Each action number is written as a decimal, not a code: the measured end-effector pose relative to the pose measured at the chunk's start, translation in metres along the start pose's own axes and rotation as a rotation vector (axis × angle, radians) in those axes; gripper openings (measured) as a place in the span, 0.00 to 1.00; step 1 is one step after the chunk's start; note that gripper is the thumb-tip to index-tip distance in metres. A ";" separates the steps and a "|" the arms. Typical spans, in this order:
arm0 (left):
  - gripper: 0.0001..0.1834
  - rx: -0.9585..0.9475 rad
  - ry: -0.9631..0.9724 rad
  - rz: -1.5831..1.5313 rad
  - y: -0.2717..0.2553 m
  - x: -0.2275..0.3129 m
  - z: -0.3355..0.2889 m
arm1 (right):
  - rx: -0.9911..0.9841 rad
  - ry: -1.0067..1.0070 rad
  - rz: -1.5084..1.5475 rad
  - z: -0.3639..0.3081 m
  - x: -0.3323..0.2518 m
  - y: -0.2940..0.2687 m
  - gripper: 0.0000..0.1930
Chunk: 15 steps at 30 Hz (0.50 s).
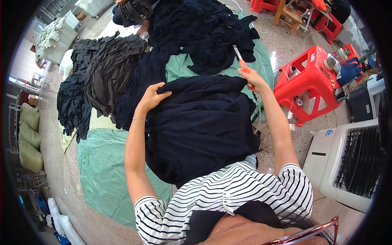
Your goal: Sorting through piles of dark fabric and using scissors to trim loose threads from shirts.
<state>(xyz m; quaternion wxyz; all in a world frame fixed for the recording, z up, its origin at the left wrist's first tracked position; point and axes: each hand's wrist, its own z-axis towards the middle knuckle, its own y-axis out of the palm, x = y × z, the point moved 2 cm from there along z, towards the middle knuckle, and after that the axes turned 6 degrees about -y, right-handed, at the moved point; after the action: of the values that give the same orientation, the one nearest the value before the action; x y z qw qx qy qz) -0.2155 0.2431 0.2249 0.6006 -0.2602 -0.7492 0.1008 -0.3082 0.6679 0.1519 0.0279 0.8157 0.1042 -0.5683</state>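
Note:
Across my lap lies a dark navy knit garment (200, 122), spread wide with soft folds. At its far left corner my left hand (154, 97) is closed on the fabric, thumb pointing inward. My right hand (253, 79) is at the far right corner, wrapped round red-handled scissors (243, 65) with the metal blade pointing away from me. Whether those fingers also pinch the cloth is hard to see. Beyond the garment, a large heap of navy garments (196, 32) lies on a green sheet (118, 171). Brown-grey garments (112, 73) are piled to the left.
Red plastic stools (310, 81) stand at the right, bearing a jar and other small items. Nearer is a white air cooler (343, 163). Green sacks (30, 139) are stacked at far left. Another person's hand (143, 27) shows by the far pile. A wooden stool (289, 17) stands behind.

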 end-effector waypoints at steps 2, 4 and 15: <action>0.13 0.139 0.115 0.093 0.002 0.005 -0.011 | -0.203 -0.129 -0.036 0.005 -0.027 0.018 0.23; 0.13 0.413 0.287 0.174 -0.009 0.025 -0.024 | -0.216 -0.322 -0.010 -0.007 -0.064 0.028 0.26; 0.25 0.966 1.077 0.717 -0.056 0.175 -0.185 | 0.053 -0.883 0.205 -0.117 -0.159 -0.019 0.32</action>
<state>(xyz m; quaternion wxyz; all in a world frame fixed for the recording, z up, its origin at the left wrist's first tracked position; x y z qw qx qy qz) -0.0795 0.2557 0.4468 0.8566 -0.2093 -0.1015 0.4606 -0.2569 0.6836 0.3429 0.1048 0.5017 -0.0139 -0.8586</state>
